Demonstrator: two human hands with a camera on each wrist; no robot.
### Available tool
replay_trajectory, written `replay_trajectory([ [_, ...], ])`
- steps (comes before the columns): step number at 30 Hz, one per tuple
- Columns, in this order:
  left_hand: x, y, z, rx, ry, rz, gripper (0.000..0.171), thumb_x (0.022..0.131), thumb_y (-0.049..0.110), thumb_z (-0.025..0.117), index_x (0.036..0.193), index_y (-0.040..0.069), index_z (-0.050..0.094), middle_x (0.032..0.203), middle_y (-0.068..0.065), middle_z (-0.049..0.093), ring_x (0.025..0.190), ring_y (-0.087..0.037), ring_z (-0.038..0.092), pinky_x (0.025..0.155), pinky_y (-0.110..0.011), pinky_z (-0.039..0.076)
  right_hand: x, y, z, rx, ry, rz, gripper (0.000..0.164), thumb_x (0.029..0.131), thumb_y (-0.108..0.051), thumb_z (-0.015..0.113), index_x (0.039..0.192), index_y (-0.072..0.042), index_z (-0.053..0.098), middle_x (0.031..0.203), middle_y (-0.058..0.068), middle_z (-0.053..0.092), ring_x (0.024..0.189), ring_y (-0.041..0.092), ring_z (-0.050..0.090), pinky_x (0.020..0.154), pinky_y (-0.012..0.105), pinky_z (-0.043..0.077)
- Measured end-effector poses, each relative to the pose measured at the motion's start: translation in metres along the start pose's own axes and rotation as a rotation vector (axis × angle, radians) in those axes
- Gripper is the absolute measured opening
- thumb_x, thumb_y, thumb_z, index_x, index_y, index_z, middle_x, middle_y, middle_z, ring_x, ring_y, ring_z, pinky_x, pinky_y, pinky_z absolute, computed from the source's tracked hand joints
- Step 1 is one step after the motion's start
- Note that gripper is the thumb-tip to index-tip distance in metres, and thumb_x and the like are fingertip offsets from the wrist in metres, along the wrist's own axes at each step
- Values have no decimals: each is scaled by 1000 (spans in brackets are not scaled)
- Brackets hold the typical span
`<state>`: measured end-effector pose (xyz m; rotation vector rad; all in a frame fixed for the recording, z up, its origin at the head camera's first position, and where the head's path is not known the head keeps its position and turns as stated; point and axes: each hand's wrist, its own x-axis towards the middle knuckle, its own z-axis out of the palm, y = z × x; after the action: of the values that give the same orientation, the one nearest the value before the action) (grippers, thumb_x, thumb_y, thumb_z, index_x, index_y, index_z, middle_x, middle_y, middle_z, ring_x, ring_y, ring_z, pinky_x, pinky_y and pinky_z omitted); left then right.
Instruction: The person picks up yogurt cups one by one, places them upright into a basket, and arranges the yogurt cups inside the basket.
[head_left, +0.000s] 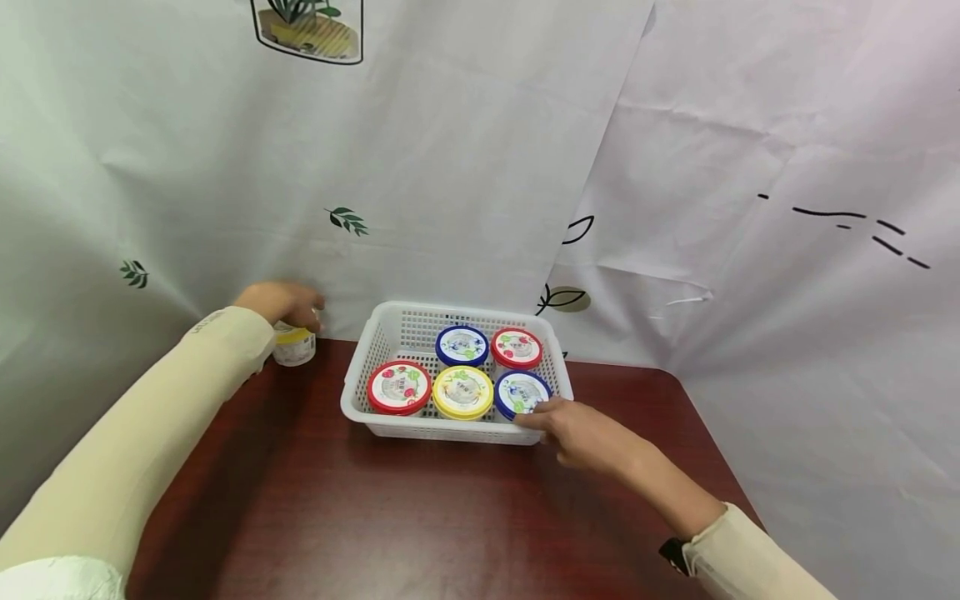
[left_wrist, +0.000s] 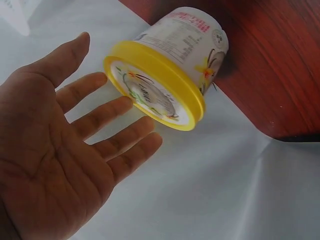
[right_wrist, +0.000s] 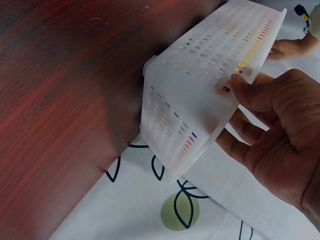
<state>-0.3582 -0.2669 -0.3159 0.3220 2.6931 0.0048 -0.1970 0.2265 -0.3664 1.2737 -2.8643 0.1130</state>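
My left hand [head_left: 281, 303] is at the back left of the table, above a white tub [head_left: 295, 351] with a yellow lid. In the left wrist view its fingers are spread beside the yellow lid [left_wrist: 156, 86], with nothing in the palm. A white perforated plastic basket [head_left: 450, 430] stands at the back middle, holding several tubs with red, blue and yellow lids. At its front right corner my right hand [head_left: 591, 435] grips the rim. The right wrist view has the thumb on the outer wall [right_wrist: 200, 100] and the other fingers behind the rim, partly hidden.
The dark red wooden table [head_left: 420, 517] extends in front of the basket. Pale printed cloth [head_left: 465, 167] hangs close behind the basket and along both sides. Inside the basket, a bare patch of floor lies at the back left, beside a blue-lidded tub [head_left: 461, 345].
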Motion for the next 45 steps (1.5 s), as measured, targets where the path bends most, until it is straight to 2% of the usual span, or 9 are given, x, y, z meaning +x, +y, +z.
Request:
replay_trajectory([
  [6, -1, -11, 2, -24, -6, 8, 68, 108, 32, 70, 158, -11, 51, 162, -44, 48, 151, -65, 46, 123, -75, 43, 1, 1, -1, 0, 3, -4, 51, 93, 9, 77, 139, -12, 81, 116, 9, 82, 105, 24, 73, 94, 39, 64],
  [10, 5, -19, 5, -68, -23, -29, 69, 108, 30, 71, 161, -8, 48, 161, -45, 45, 148, -62, 47, 122, -75, 45, 2, 1, -2, -3, 3, -9, 52, 92, 9, 77, 139, -12, 81, 116, 8, 82, 105, 23, 72, 94, 38, 64],
  [16, 5, -23, 5, -39, -21, 13, 62, 105, 24, 71, 158, -4, 55, 158, -45, 49, 147, -62, 48, 121, -74, 46, 2, 2, -2, -7, 7, -16, 52, 92, 9, 77, 139, -12, 81, 112, 7, 81, 103, 22, 71, 90, 36, 63],
  [20, 5, -24, 6, -31, -32, 19, 61, 103, 24, 69, 159, 0, 57, 161, -47, 43, 148, -62, 44, 121, -76, 43, 1, 2, -2, -9, 11, -18, 51, 92, 9, 77, 139, -12, 81, 112, 7, 81, 102, 22, 71, 89, 35, 62],
  [25, 6, -24, 8, -30, -20, 12, 68, 100, 32, 76, 159, 3, 58, 160, -48, 39, 148, -62, 42, 120, -76, 44, 1, 1, -2, 5, 2, 0, 52, 92, 9, 78, 139, -11, 81, 115, 8, 82, 104, 23, 71, 91, 35, 63],
  [32, 2, -24, 14, -83, 1, -11, 87, 89, 35, 90, 161, 4, 52, 151, -45, 31, 140, -62, 40, 115, -74, 48, 1, 1, -2, 6, -2, -2, 53, 91, 10, 77, 139, -11, 81, 113, 8, 81, 103, 22, 71, 90, 35, 63],
  [36, 5, -25, 18, -100, 19, -10, 90, 85, 32, 93, 160, 2, 52, 145, -42, 35, 135, -60, 44, 113, -71, 52, 1, 1, -1, 3, 3, -11, 53, 90, 10, 77, 139, -12, 81, 108, 5, 80, 100, 20, 69, 88, 33, 61],
  [39, 8, -26, 19, -95, 20, -13, 88, 86, 29, 93, 159, 2, 53, 147, -41, 38, 133, -58, 47, 112, -71, 53, 1, 1, 0, -2, 6, -13, 53, 90, 10, 77, 139, -12, 81, 109, 5, 80, 100, 20, 69, 88, 33, 61],
  [45, 12, -26, 20, -111, -33, 7, 85, 89, 30, 90, 159, 2, 51, 152, -40, 49, 134, -54, 53, 113, -71, 53, 1, 1, 0, 4, 6, -13, 52, 91, 9, 78, 139, -12, 81, 111, 6, 82, 103, 22, 71, 91, 34, 62],
])
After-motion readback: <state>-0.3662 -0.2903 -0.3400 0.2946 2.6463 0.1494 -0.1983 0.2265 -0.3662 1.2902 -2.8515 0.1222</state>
